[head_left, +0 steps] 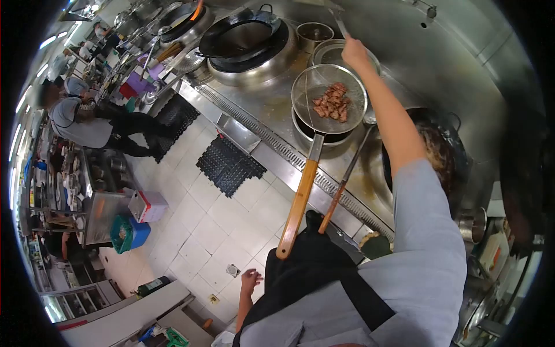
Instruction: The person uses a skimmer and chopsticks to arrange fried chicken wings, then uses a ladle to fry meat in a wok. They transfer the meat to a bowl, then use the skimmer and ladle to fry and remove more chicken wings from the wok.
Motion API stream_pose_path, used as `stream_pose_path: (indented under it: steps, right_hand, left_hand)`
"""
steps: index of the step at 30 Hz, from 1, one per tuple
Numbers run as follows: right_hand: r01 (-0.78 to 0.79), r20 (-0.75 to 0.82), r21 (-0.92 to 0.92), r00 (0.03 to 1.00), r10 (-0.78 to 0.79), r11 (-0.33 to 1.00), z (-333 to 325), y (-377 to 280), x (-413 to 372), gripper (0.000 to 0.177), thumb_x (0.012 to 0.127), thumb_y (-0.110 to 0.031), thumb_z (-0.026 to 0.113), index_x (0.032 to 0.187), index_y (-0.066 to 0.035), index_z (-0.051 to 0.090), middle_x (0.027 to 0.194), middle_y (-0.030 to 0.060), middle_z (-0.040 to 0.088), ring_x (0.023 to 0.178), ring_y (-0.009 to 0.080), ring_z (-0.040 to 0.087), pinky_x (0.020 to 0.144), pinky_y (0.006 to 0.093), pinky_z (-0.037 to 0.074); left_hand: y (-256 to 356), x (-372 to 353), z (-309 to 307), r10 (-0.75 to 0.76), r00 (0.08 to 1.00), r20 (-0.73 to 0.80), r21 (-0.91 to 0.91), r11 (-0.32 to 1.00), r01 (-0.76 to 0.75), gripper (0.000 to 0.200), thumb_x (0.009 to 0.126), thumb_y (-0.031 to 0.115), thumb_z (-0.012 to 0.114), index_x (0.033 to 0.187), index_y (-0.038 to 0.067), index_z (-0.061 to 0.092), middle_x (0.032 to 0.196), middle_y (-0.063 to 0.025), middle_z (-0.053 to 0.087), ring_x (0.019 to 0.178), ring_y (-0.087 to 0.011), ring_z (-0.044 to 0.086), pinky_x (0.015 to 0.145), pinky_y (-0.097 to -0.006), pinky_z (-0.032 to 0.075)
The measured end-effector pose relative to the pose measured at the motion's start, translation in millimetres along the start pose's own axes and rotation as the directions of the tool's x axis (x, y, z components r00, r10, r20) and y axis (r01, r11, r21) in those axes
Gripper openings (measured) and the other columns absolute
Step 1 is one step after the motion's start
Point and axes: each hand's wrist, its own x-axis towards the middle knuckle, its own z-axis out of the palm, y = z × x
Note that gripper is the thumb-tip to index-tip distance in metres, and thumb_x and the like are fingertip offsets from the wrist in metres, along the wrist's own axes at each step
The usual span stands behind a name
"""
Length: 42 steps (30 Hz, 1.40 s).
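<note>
Hands well apart. Right hand (354, 53), arm outstretched, closed round a slim metal handle (340, 23). Just below that hand, a mesh strainer (328, 87) holding browned meat pieces (331, 102) rests on a pot (324, 137). Left hand (250, 281) hangs empty, fingers loose, beside the dark apron (306, 272).

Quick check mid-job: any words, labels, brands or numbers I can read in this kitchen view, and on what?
No text is readable.
White and red box on the floor: any print too blurred to read.
Dark green container by the counter: any label too small to read.
Strainer and wok: no markings visible.
</note>
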Motion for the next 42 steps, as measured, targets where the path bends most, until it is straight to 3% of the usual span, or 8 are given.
stream_pose_path:
  steps: [5, 14, 20, 23, 30, 35, 37, 42]
  right_hand:
    - [0.02, 0.319, -0.083, 0.948, 0.008, 0.996, 48.2, 5.8, 18.6, 0.027, 0.086, -0.007, 0.052, 0.106, 0.004, 0.066, 0.115, 0.03, 0.063, 0.109, 0.0406, 0.063, 0.09, 0.0495, 0.051]
    - [-0.201, -0.176, 0.225, 0.954, 0.242, 0.954, -143.9, 52.1, -252.8, 0.04, 0.091, -0.016, 0.055, 0.13, -0.005, 0.059, 0.119, 0.0249, 0.063, 0.112, 0.0414, 0.06, 0.095, 0.044, 0.047]
    - [-0.468, -0.249, -0.122, 0.868, 0.429, 0.875, -252.1, 38.8, -492.5, 0.04, 0.089, -0.004, 0.057, 0.129, 0.0, 0.058, 0.113, 0.0271, 0.064, 0.106, 0.043, 0.061, 0.091, 0.0435, 0.049]
    - [-0.546, -0.286, -0.201, 0.827, 0.484, 0.813, -245.2, 62.7, -568.5, 0.042, 0.086, -0.003, 0.058, 0.128, -0.001, 0.058, 0.107, 0.0256, 0.064, 0.1, 0.0419, 0.062, 0.087, 0.0461, 0.05]
    - [-0.721, -0.312, -0.109, 0.678, 0.665, 0.684, -279.1, 108.8, -652.6, 0.023, 0.086, -0.019, 0.063, 0.101, -0.002, 0.07, 0.096, 0.0245, 0.068, 0.09, 0.042, 0.065, 0.08, 0.0485, 0.051]
    - [-0.823, 0.046, -0.524, 0.231, 0.972, 0.22, -294.7, 153.1, -842.4, 0.049, 0.079, -0.023, 0.074, 0.122, -0.005, 0.058, 0.105, 0.0195, 0.069, 0.1, 0.0388, 0.066, 0.086, 0.0471, 0.053]
    - [-0.856, -0.057, -0.226, 0.489, 0.871, 0.465, -259.3, 188.9, -926.5, 0.045, 0.08, -0.018, 0.071, 0.119, 0.0, 0.058, 0.103, 0.0242, 0.067, 0.103, 0.0427, 0.063, 0.088, 0.0461, 0.051]
    - [-0.901, -0.248, -0.007, 0.421, 0.873, 0.433, -266.3, 140.1, -878.0, 0.026, 0.087, -0.013, 0.063, 0.105, 0.006, 0.061, 0.089, 0.0248, 0.065, 0.081, 0.0414, 0.064, 0.074, 0.0455, 0.05]
  left_hand:
    - [-119.2, -5.9, -77.5, -0.086, 0.984, -0.154, -0.268, 0.963, 0.042, 0.029, 0.093, 0.022, 0.057, 0.113, 0.001, 0.06, 0.086, -0.0119, 0.068, 0.072, -0.0238, 0.071, 0.055, -0.0354, 0.055]
    - [-72.8, 75.3, -104.7, 0.201, 0.946, 0.255, 0.785, 0.528, -0.324, 0.022, 0.081, 0.021, 0.064, 0.096, 0.006, 0.063, 0.082, -0.0051, 0.07, 0.075, -0.0182, 0.07, 0.058, -0.036, 0.055]
    - [42.4, 151.3, -121.6, 0.237, 0.548, 0.802, 0.597, -0.332, -0.73, 0.017, 0.073, 0.021, 0.069, 0.085, 0.009, 0.066, 0.079, -0.0006, 0.071, 0.077, -0.0145, 0.07, 0.061, -0.0364, 0.054]
    - [108.2, 191.3, -133.1, 0.137, 0.922, 0.362, 0.449, 0.841, -0.302, 0.006, 0.077, 0.011, 0.067, 0.077, 0.007, 0.061, 0.069, -0.0052, 0.065, 0.061, -0.0174, 0.065, 0.047, -0.0312, 0.047]
    - [255.7, 146.5, -48.1, 0.198, 0.908, 0.369, 0.071, 0.968, -0.24, 0.021, 0.095, 0.031, 0.061, 0.098, 0.01, 0.062, 0.094, -0.0076, 0.07, 0.089, -0.0233, 0.068, 0.072, -0.0376, 0.055]
    - [294.4, 21.2, 65.2, 0.229, 0.511, 0.829, -0.144, 0.969, -0.201, 0.044, 0.1, 0.046, 0.05, 0.128, 0.012, 0.055, 0.124, -0.0123, 0.061, 0.112, -0.0279, 0.06, 0.089, -0.0453, 0.055]
    - [309.3, -7.2, 110.4, 0.276, 0.473, 0.837, -0.24, 0.961, -0.136, 0.051, 0.101, 0.049, 0.044, 0.137, 0.012, 0.049, 0.127, -0.0151, 0.059, 0.116, -0.0278, 0.059, 0.09, -0.048, 0.054]
    - [343.5, -84.1, 177.4, 0.239, 0.395, 0.887, -0.221, 0.971, -0.09, 0.043, 0.101, 0.04, 0.048, 0.136, 0.015, 0.044, 0.119, -0.02, 0.061, 0.099, -0.0319, 0.065, 0.081, -0.0441, 0.056]
